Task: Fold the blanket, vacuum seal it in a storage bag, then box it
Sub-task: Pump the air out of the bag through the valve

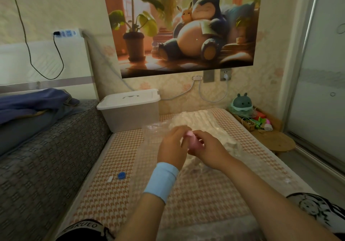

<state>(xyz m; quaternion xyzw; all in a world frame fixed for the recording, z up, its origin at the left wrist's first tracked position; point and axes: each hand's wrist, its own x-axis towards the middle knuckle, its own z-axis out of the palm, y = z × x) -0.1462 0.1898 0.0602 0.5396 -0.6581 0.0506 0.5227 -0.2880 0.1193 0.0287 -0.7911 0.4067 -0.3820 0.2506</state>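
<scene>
Orange houndstooth mat point(104, 199) carries a lidded box point(128, 110), poster point(186, 26) above.

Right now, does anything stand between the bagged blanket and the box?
Nothing lies on the mat between bag and box. The box's lid is on, though, closing it. The left hand and right hand hold a pink thing over the bag.

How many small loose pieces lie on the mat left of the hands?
2: a blue cap and, just left of it, a small white clip. More may hide under the arms.
</scene>
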